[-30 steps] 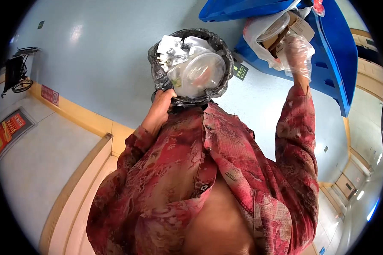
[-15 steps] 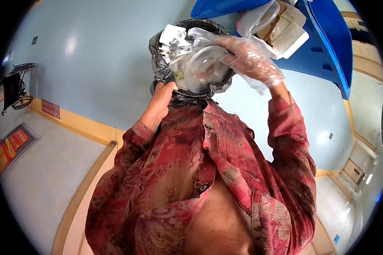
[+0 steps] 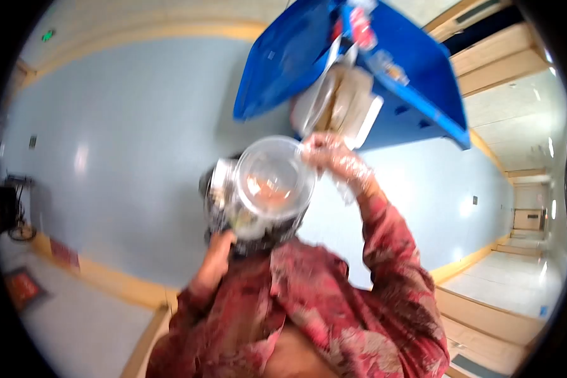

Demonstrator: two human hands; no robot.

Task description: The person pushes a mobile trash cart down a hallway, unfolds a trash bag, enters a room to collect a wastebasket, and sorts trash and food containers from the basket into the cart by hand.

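My right hand (image 3: 335, 159), in a clear plastic glove, pinches the rim of a clear round plastic bowl (image 3: 274, 160). The bowl is above a bin lined with a black plastic bag (image 3: 276, 234), and something reddish shows in or through it. My left hand (image 3: 217, 255), bare, is closed on the near left edge of the bag. Other rubbish, including white pieces (image 3: 221, 179) and a clear container with something greenish (image 3: 246, 222), lies in the bag, partly hidden by the bowl. Motion blurs the view.
A large blue bin (image 3: 280, 72) with its lid up stands ahead, with white and brown food boxes (image 3: 343, 104) at its opening. Red-and-white rubbish (image 3: 361, 28) is farther inside. A wheelchair (image 3: 9, 208) stands far left, and a corridor runs off to the right.
My right hand has lifted the bowl out of the bag, toward the blue bin. The view has shifted, showing more of the blue bin. My left hand has stayed on the bag's edge.
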